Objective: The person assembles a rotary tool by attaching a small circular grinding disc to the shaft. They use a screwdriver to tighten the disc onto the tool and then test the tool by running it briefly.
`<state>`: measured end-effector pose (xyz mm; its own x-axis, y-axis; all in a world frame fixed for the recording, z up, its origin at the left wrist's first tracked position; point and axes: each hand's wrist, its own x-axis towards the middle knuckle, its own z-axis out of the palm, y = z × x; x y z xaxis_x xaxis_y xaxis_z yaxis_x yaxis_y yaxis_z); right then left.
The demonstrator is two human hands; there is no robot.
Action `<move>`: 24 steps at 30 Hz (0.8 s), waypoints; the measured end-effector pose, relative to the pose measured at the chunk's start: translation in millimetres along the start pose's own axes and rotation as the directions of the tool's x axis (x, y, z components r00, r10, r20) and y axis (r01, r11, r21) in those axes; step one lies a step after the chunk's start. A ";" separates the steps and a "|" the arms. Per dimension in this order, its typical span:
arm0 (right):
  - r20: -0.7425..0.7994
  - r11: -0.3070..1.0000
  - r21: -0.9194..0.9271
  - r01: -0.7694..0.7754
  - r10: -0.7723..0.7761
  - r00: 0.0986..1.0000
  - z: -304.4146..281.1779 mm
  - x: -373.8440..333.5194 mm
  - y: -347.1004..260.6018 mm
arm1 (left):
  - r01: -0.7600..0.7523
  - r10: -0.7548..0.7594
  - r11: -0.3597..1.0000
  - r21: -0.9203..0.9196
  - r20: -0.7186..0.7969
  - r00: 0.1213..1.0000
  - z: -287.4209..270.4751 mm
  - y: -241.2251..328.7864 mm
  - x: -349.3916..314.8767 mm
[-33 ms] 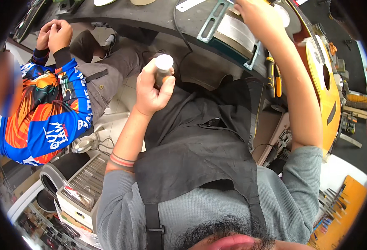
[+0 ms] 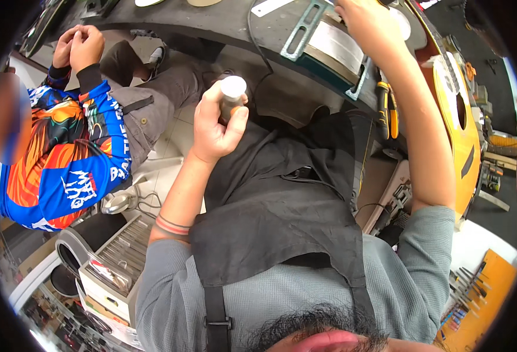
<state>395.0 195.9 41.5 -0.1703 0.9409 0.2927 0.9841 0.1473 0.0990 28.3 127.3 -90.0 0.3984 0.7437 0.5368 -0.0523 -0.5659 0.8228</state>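
Note:
My left hand (image 2: 218, 126) is wrapped round a small bottle (image 2: 230, 109) with a round white cap (image 2: 233, 87). I hold it upright in front of my dark apron, short of the bench edge. My right hand (image 2: 367, 20) reaches over the bench at the top of the view. Its fingers point down beside a dark green box-like holder (image 2: 320, 69) with slotted metal end plates and a pale worn block (image 2: 336, 46) in it. The upper edge of the picture cuts off part of this hand, so I cannot make out what its fingertips hold or touch.
A yellow acoustic guitar (image 2: 459, 135) stands to the right of my right arm. Pliers with yellow-and-black handles (image 2: 383, 110) hang at the bench edge. A dark cable (image 2: 252, 35) runs over that edge. On the left a person in a colourful shirt (image 2: 64, 158) sits with hands together.

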 end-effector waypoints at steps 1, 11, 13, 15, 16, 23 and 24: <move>0.025 0.998 -0.064 0.004 -0.002 1.000 1.6 3.3 4.4 | 0.017 -0.017 1.000 -0.012 -0.013 1.000 0.3 3.0 1.1; -0.178 0.918 0.272 0.287 -0.245 0.953 -85.7 -24.6 -160.2 | 0.138 -0.155 0.983 -0.124 -0.138 0.978 2.8 23.0 -1.9; -0.156 0.878 0.307 0.368 -0.335 0.929 -87.5 -35.0 -184.9 | 0.063 -0.070 0.997 -0.049 -0.150 0.986 2.7 25.2 -2.9; -0.065 0.877 0.328 0.351 -0.349 0.935 -80.3 -44.0 -198.2 | 0.037 -0.053 0.993 -0.109 -0.151 0.987 3.5 20.3 -9.3; -0.019 0.877 0.338 0.341 -0.356 0.934 -79.0 -48.1 -201.9 | 0.002 -0.022 0.992 -0.124 -0.160 0.987 6.1 18.5 -10.4; 0.127 0.886 0.248 0.391 -0.430 0.894 -80.6 -51.9 -203.1 | 0.068 -0.084 0.984 -0.165 -0.094 0.992 4.5 30.3 -22.3; 0.139 0.888 0.217 0.405 -0.438 0.888 -81.9 -52.3 -204.2 | 0.060 -0.075 0.988 -0.145 -0.097 0.992 4.3 30.3 -22.3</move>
<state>198.8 91.7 83.8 -0.5758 0.8132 0.0843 0.8161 0.5778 0.0002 21.8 92.1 -77.9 0.3100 0.8151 0.4893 -0.1604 -0.4625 0.8720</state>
